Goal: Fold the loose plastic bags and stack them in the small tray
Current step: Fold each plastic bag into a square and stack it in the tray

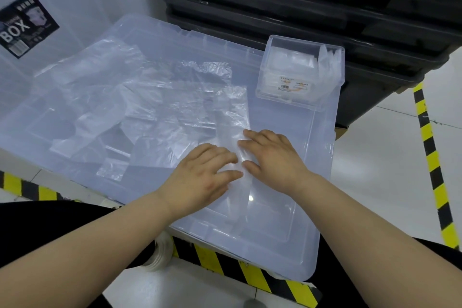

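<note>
Warehouse or factory floor: hazard tape on pale floor, stacked black crates, storage bins.

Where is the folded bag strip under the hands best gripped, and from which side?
Probably its near end, pinched from the person's side. The bag strip lies flat and narrow on the lid, running away from the person; the left hand and right hand press its middle, leaving the ends free.

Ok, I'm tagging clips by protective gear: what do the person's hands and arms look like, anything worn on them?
Both are bare. The left hand and right hand show no gloves, rings or watch, and both forearms are uncovered as far as the frame shows, with no sleeves in view.
</note>
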`<state>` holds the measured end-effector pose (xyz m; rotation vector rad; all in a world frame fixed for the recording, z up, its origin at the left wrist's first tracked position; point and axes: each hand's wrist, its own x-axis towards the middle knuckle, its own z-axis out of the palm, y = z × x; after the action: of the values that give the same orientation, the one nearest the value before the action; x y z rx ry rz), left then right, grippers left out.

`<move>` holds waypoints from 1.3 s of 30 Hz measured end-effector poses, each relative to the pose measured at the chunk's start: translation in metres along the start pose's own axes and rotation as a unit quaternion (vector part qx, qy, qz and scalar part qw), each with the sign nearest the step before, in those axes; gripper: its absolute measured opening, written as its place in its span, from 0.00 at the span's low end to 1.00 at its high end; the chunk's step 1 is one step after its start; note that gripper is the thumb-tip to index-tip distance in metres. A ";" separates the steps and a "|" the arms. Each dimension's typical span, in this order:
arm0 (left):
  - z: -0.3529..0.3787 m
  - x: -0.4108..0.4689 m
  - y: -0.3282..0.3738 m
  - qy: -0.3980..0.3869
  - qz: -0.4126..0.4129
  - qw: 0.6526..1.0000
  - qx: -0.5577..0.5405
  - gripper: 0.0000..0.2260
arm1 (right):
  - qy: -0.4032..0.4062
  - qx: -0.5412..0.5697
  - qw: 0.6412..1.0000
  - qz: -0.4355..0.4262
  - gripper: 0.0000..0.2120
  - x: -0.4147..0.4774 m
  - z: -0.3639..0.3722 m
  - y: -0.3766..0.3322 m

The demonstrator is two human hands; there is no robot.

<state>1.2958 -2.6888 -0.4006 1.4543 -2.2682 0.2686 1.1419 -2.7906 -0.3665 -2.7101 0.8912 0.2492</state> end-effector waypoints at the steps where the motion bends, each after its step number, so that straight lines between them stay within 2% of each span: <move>1: 0.001 -0.001 -0.001 -0.007 0.003 1.000 -0.017 0.07 | 0.005 0.003 1.000 0.001 0.23 0.000 0.002 0.001; 3: 0.000 -0.004 -0.002 -0.019 -0.033 0.998 -0.053 0.18 | 0.039 0.034 0.999 0.002 0.20 0.000 0.005 0.001; 4: -0.001 -0.005 -0.002 -0.027 -0.064 0.995 -0.076 0.18 | 0.088 0.045 0.995 -0.012 0.18 0.000 0.006 0.000; 6: -0.004 -0.006 -0.003 -0.041 -0.126 0.984 -0.119 0.13 | 0.130 0.095 0.986 -0.033 0.19 -0.002 0.006 0.001; 9: -0.002 -0.008 -0.006 -0.031 -0.179 0.970 -0.163 0.13 | 0.088 0.103 0.988 -0.079 0.23 -0.012 0.010 0.001; 12: 0.001 -0.011 -0.007 -0.031 -0.193 0.965 -0.175 0.13 | 0.070 0.058 0.989 -0.113 0.20 -0.018 0.014 -0.006; 18: 0.000 -0.010 -0.007 -0.023 -0.216 0.953 -0.213 0.14 | 0.139 0.026 0.982 -0.127 0.16 -0.006 0.022 -0.009; 21: -0.004 -0.010 -0.006 0.001 -0.281 0.918 -0.280 0.14 | 0.181 0.072 0.974 -0.120 0.13 -0.007 0.027 -0.013; 23: -0.009 -0.006 -0.003 -0.014 -0.368 0.862 -0.348 0.08 | 0.194 0.131 0.968 -0.086 0.13 -0.009 0.025 -0.018; 24: -0.009 -0.004 -0.002 -0.023 -0.405 0.840 -0.360 0.08 | 0.186 0.165 0.967 -0.055 0.13 -0.009 0.022 -0.020; 25: -0.008 -0.003 -0.001 -0.025 -0.434 0.826 -0.359 0.12 | 0.166 0.205 0.965 -0.012 0.13 -0.008 0.018 -0.022; 27: -0.007 0.003 -0.001 -0.018 -0.476 0.807 -0.349 0.16 | 0.072 0.313 0.944 0.079 0.10 -0.005 0.012 -0.022; 30: -0.007 0.014 -0.001 -0.027 -0.527 0.783 -0.328 0.12 | 0.029 0.372 0.913 0.161 0.14 0.003 0.005 -0.018; 32: -0.008 0.020 0.000 -0.031 -0.533 0.791 -0.298 0.10 | 0.019 0.364 0.912 0.190 0.15 0.009 0.002 -0.017; 35: -0.012 0.031 0.003 -0.047 -0.505 0.833 -0.222 0.22 | -0.005 0.328 0.919 0.219 0.16 0.015 -0.003 -0.017; 37: -0.009 0.040 -0.003 -0.077 -0.510 0.835 -0.190 0.18 | -0.026 0.321 0.920 0.223 0.17 0.018 -0.007 -0.016; 39: -0.007 0.046 -0.010 -0.102 -0.520 0.832 -0.164 0.06 | -0.044 0.326 0.918 0.224 0.18 0.019 -0.008 -0.016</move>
<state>1.2899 -2.7282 -0.3737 2.2979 -1.2261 -0.6001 1.1672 -2.7912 -0.3601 -1.8543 1.2853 0.1277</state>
